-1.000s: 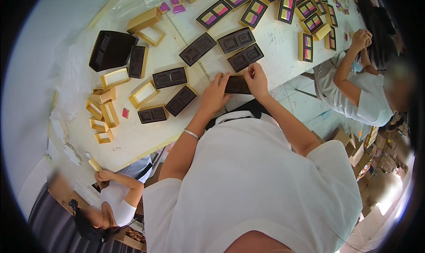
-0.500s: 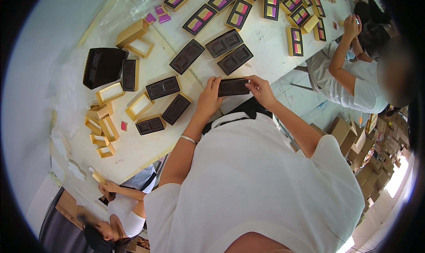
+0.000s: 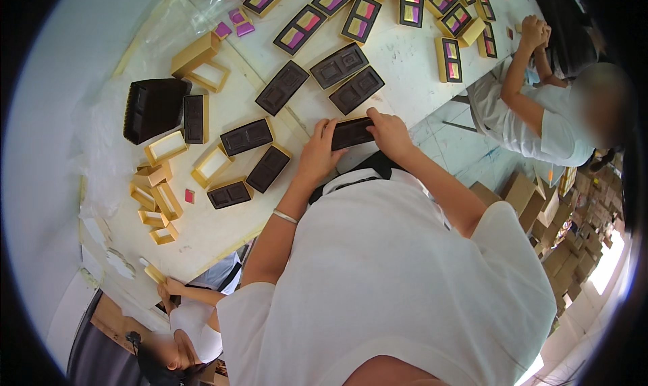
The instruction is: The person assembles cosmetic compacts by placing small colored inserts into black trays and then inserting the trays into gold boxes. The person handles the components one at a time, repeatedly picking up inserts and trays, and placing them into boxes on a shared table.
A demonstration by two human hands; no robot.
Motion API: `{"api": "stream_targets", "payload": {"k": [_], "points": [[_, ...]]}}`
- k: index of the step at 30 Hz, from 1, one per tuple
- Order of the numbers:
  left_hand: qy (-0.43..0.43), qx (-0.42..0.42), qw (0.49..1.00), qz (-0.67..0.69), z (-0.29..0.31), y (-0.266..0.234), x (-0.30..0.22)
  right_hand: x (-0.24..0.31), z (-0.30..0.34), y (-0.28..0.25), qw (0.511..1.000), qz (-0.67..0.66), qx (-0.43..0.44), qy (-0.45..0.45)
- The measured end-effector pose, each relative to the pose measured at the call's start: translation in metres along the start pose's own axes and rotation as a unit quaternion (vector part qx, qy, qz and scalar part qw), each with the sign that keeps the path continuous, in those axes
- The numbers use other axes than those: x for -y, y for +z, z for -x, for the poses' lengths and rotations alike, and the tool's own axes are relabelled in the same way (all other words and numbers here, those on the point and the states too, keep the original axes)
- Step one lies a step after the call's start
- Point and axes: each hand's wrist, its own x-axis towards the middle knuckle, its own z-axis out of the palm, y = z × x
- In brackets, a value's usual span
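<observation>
The left hand (image 3: 318,151) and right hand (image 3: 390,135) pinch a dark-brown rectangular plastic tray (image 3: 352,134) by the white worktop (image 3: 412,75)'s near edge.

Looks like packing workshop or small factory room — to judge by long white work table (image 3: 412,65) spread with many alike gold boxes (image 3: 167,201), some empty, some fitted with dark trays (image 3: 247,136), some filled with pink, gold and purple pieces (image 3: 453,70). Includes stack of nested trays (image 3: 154,110) and clear plastic sheeting (image 3: 108,143). Seems shared, with co-workers (image 3: 560,133) at left and right. Runs past tiled floor (image 3: 489,160) to cardboard cartons (image 3: 523,193) — piled in quantity.
</observation>
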Motion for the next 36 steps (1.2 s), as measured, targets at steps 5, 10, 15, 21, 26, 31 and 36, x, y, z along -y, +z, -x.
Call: {"api": "stream_targets", "payload": {"k": [5,10,15,21,26,31,36], "points": [[0.017,-0.021,0.999,0.025,-0.001,0.007,0.004,-0.004,-0.009,-0.012,0.991,-0.03,-0.013,0.126],[0.018,-0.032,0.997,0.066,-0.016,0.018,-0.004,-0.02,-0.01,-0.013,0.943,-0.259,0.012,0.209],[0.01,-0.131,0.965,0.225,-0.031,0.005,-0.025,-0.054,-0.041,-0.016,0.942,-0.267,-0.135,0.154],[-0.004,-0.422,0.907,0.022,-0.005,-0.117,0.027,-0.063,-0.066,-0.03,0.975,-0.113,-0.129,0.144],[-0.144,-0.494,0.775,-0.367,0.034,-0.25,0.103,-0.014,-0.081,-0.059,0.975,-0.1,-0.198,0.003],[-0.119,-0.432,0.831,-0.33,0.04,-0.28,0.123,0.063,-0.118,-0.052,0.962,-0.221,-0.129,-0.097],[-0.125,-0.409,0.863,-0.269,0.048,-0.296,0.1,0.161,-0.201,-0.021,0.933,-0.077,-0.173,-0.305]]}}
